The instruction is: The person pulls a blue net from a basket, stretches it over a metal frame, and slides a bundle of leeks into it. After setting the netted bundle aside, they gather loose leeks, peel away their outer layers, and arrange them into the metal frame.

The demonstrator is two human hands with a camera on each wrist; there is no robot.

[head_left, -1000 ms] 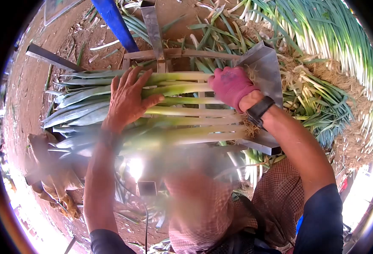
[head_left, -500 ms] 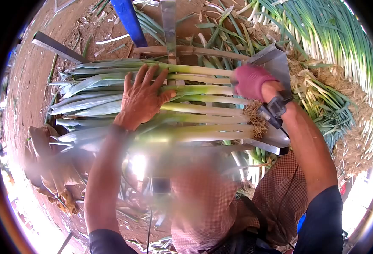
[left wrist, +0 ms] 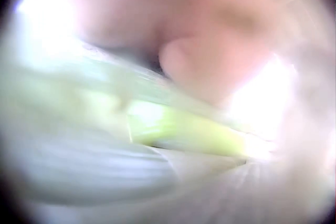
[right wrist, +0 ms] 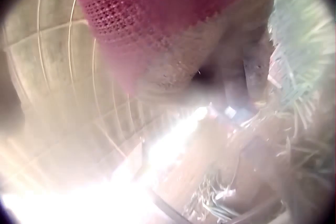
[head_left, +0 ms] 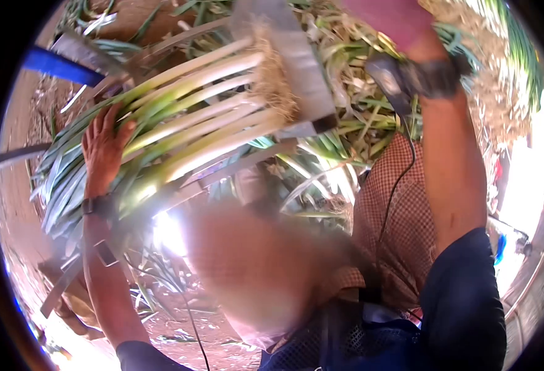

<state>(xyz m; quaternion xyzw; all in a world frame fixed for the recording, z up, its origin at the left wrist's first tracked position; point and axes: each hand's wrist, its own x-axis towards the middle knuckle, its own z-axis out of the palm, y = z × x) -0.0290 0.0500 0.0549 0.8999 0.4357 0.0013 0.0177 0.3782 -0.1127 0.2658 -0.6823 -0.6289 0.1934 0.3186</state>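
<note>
Several leeks (head_left: 167, 108) lie side by side across a metal frame, leaves to the left and roots (head_left: 275, 80) against a metal end plate (head_left: 315, 74). My bare left hand (head_left: 106, 145) rests on their green part, fingers spread. In the left wrist view a pale green leek stem (left wrist: 184, 127) passes close beneath blurred skin. My right hand (head_left: 395, 18), in a dark pink knit glove, is blurred at the top edge of the head view, beyond the end plate. Its fingers are out of frame there, and the right wrist view shows just the glove's back and cuff.
Loose leeks and trimmings (head_left: 358, 80) cover the ground right of the frame. A large row of leeks (head_left: 522, 55) lies at the far right. A blue post (head_left: 62, 65) stands at upper left. A cable (head_left: 401, 179) hangs from my right wrist.
My right hand has left the leeks' root end and moved up and right, past the end plate. My left hand stays on the leeks. The head view has turned, tilting the frame.
</note>
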